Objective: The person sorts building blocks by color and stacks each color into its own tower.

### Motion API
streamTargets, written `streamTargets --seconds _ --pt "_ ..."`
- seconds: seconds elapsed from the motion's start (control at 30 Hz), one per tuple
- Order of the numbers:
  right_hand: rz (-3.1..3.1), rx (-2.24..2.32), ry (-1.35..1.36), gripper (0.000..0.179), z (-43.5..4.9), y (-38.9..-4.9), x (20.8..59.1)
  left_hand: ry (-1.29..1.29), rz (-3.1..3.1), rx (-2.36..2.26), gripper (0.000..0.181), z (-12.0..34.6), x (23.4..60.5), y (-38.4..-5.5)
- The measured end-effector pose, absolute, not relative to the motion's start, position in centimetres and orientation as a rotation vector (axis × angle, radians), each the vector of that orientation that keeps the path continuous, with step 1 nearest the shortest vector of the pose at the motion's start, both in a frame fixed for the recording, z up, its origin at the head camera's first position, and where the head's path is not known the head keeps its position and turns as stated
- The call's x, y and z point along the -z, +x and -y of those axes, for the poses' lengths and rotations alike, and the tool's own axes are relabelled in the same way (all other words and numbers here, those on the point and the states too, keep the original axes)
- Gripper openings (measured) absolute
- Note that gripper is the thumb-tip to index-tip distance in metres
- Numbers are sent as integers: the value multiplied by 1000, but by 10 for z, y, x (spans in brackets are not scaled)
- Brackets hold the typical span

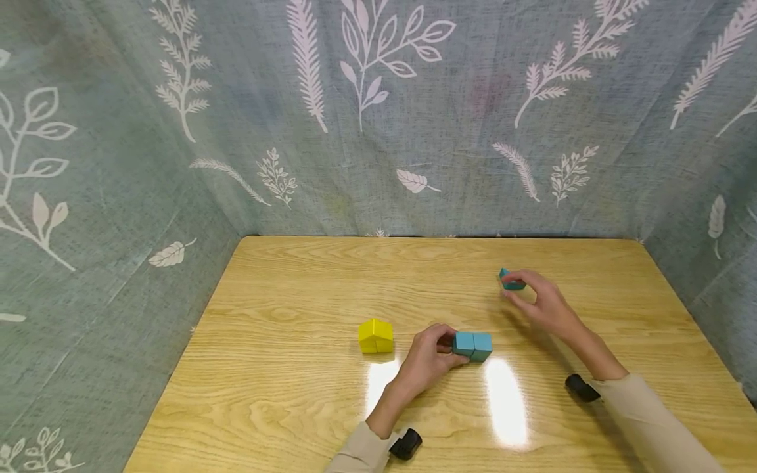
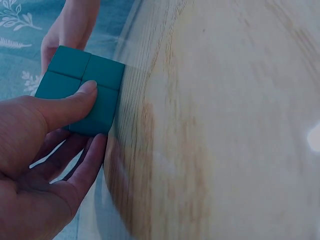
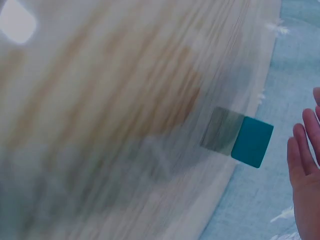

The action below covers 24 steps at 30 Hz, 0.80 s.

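My left hand (image 1: 427, 360) grips a teal block (image 1: 472, 346) near the middle of the table, its thumb pressed on one face. Seams divide that face into smaller squares in the left wrist view (image 2: 102, 107). Farther back on the right, my right hand (image 1: 547, 305) reaches around a small teal wedge-like block (image 1: 514, 286), index finger and thumb spread at its near side. The right wrist view shows a teal block (image 3: 252, 142) standing on the table, a gap between it and the extended fingers (image 3: 296, 155).
A yellow house-shaped block (image 1: 376, 336) with seams stands to the left of my left hand. The wooden table (image 1: 284, 289) ends at a patterned grey-blue curtain (image 1: 355, 164) behind it. Bright light reflections lie on the tabletop.
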State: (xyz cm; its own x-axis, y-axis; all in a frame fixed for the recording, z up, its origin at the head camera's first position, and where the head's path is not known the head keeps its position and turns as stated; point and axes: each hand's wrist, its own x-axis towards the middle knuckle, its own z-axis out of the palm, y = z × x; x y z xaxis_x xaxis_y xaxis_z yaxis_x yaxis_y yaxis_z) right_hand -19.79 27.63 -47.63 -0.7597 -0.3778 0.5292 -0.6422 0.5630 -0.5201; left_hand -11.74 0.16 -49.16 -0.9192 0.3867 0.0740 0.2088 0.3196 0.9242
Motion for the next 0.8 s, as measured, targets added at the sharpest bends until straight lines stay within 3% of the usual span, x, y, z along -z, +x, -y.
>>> streamTargets --seconds 0.5,0.8 --pt "2531 -872 853 35 -285 -216 486 568 -2433 -1645 32 -1 494 -117" --pt "2632 -915 837 22 -284 -223 483 568 -2439 -1645 32 -1 494 -117"
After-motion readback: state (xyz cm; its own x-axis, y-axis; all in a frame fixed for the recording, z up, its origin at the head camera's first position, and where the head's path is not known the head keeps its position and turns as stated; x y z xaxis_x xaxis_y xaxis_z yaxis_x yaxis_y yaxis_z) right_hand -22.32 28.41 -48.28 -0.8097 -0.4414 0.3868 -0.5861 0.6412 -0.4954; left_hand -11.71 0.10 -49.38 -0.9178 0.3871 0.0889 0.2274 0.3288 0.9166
